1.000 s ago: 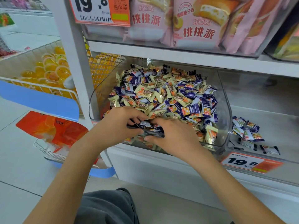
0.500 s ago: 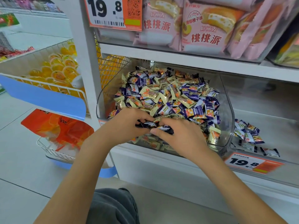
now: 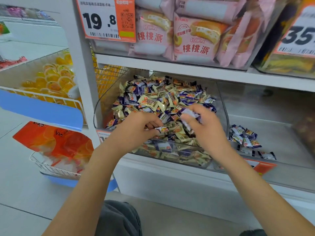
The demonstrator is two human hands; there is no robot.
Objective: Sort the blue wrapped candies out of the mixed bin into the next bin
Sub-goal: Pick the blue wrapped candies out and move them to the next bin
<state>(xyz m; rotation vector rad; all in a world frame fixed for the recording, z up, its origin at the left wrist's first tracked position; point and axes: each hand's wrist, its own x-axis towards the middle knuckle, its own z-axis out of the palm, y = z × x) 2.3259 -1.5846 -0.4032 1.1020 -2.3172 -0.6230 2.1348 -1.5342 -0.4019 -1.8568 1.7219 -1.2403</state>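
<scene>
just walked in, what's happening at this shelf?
A person is sorting candy at a shop shelf. The right hand holds a few blue wrapped candies lifted above the mixed bin. The left hand is down in the pile, pinching one more candy. The next bin to the right holds only a small heap of blue ones, while the mixed bin is nearly full, so most of the sorting remains.

Price tag [image 3: 106, 18] reads 19.8; pink packets [image 3: 196, 40] 桃桃派.
</scene>
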